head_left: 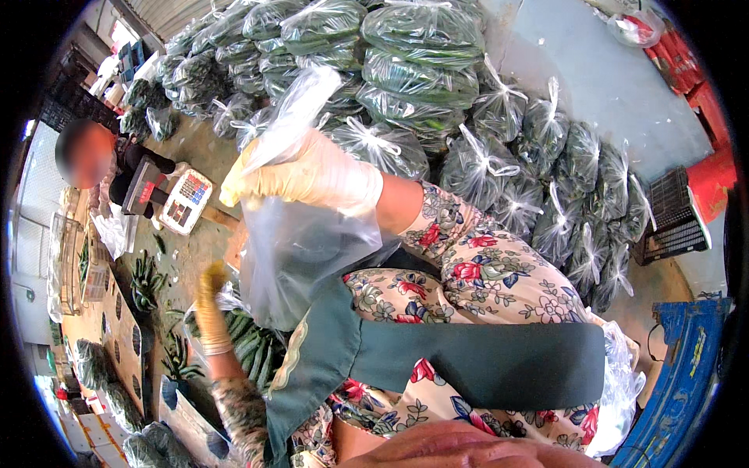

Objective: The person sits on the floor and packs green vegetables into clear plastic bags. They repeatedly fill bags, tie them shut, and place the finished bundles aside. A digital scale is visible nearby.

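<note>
My right hand (pixel 281 171), in a pale yellow glove, is closed on an empty-looking clear plastic bag (pixel 289 257), which hangs below it with its top sticking up. My left hand (pixel 211 288), also gloved, is lower left beside an open bag of long green cucumbers (pixel 253 351); its fingers are smeared by motion. A digital scale (pixel 187 201) with a keypad stands beyond the hanging bag.
Tied bags of greens (pixel 413 86) are piled ahead and right. A co-worker (pixel 129 164) is at upper left. Loose cucumbers (pixel 144 285) lie left, near boards (pixel 113 327). A black crate (pixel 663 226) and blue metal object (pixel 675 374) are at right.
</note>
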A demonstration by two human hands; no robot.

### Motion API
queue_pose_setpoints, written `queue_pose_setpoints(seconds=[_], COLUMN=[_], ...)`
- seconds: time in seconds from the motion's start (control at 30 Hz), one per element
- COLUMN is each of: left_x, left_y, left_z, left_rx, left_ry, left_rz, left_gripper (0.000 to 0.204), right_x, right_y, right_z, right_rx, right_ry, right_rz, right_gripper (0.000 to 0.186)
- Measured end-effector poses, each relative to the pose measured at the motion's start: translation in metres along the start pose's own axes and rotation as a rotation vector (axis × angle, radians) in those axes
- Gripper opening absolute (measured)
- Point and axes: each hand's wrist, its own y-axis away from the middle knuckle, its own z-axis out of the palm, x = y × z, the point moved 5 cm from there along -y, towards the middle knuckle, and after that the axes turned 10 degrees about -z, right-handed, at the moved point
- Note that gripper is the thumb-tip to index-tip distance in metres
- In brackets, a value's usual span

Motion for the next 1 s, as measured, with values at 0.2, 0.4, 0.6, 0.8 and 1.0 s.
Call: queue_pose_setpoints(seconds=[0.2, 0.4, 0.6, 0.8, 1.0], left_x=[-0.006, 0.052, 0.114, 0.139, 0.187], left_y=[0.047, 0.053, 0.042, 0.071, 0.087], left_z=[0.147, 0.147, 0.173, 0.161, 0.155], left_rx=[-0.281, -0.297, -0.489, -0.427, -0.178], left_ry=[0.525, 0.507, 0.547, 0.146, 0.499], left_rz=[-0.294, -0.186, 0.058, 0.073, 0.056], left_gripper=[0.064, 0.058, 0.052, 0.038, 0.03], right_x=[0.036, 0.032, -0.039, -0.047, -0.131], right_y=[0.022, 0.029, -0.016, -0.034, -0.054], right_z=[0.023, 0.034, -0.018, -0.001, -0.033], right_rx=[-0.243, -0.316, -0.223, -0.42, -0.307], right_ry=[-0.096, -0.024, 0.268, 0.649, 0.652], right_rz=[0.093, 0.051, -0.131, -0.132, -0.195], right_gripper=[0.017, 0.022, 0.022, 0.031, 0.025])
